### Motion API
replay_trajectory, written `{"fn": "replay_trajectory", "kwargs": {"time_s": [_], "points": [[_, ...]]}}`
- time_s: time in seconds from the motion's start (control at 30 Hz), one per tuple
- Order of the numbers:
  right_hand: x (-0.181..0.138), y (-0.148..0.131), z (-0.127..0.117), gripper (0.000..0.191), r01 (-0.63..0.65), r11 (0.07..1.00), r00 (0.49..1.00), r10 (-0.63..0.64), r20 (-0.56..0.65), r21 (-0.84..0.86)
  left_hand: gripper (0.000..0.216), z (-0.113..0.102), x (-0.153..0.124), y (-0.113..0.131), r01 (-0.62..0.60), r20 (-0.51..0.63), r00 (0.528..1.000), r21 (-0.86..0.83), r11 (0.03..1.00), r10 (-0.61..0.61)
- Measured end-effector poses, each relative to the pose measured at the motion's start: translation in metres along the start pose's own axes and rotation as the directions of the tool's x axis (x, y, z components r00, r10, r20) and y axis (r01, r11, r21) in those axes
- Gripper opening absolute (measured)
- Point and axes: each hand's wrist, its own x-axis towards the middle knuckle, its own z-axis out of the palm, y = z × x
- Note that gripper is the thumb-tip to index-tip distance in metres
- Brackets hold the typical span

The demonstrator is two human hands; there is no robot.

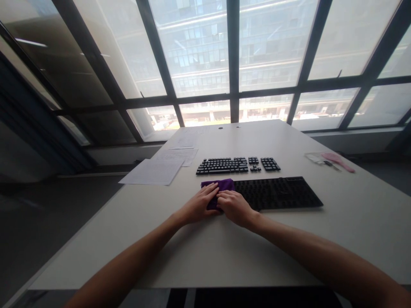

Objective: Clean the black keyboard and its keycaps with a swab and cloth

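Observation:
A purple cloth (221,186) lies over the left end of a black keyboard base (279,192) on the white table (192,252). My left hand (201,204) rests on the cloth's left part, fingers curled down onto it. My right hand (233,206) presses on the cloth's right part beside the left hand, fingers bent over the fabric. Behind the base lies a set of black keycaps (237,165) laid out in keyboard order.
Sheets of white paper (154,171) lie at the left rear of the table. A pink tool and a small clear bag (332,160) sit at the right rear. Large windows with dark frames (233,92) rise behind the table's far edge.

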Motion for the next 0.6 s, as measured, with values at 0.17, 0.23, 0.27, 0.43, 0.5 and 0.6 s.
{"fn": "replay_trajectory", "kwargs": {"time_s": [0.17,0.23,0.27,0.43,0.5,0.6], "points": [[0.0,0.002,-0.005,0.018,-0.072,0.997,0.991,0.075,-0.111,0.024,0.08,-0.003,0.002,0.005,-0.013,0.002,1.0,-0.024,1.0,0.013],[-0.001,0.002,-0.005,0.019,-0.105,0.994,0.984,0.109,-0.142,0.032,0.075,-0.002,0.002,0.005,0.008,-0.002,1.0,-0.024,1.0,-0.008],[-0.001,0.002,-0.005,0.023,-0.119,0.993,0.982,0.122,-0.142,0.026,0.075,0.0,0.002,0.004,0.018,-0.004,1.0,-0.018,1.0,-0.018],[-0.002,0.003,-0.001,0.037,-0.13,0.991,0.989,0.128,-0.074,-0.031,0.079,0.011,0.0,-0.005,0.026,0.034,0.999,0.014,1.0,-0.027],[-0.002,0.004,-0.001,0.034,-0.119,0.992,0.991,0.116,-0.063,-0.04,0.079,0.013,0.0,-0.008,0.024,0.046,0.999,0.017,1.0,-0.024],[-0.001,0.005,-0.002,0.023,-0.11,0.993,0.993,0.107,-0.055,-0.054,0.079,0.014,0.0,-0.01,0.021,0.059,0.998,0.012,1.0,-0.022]]}}
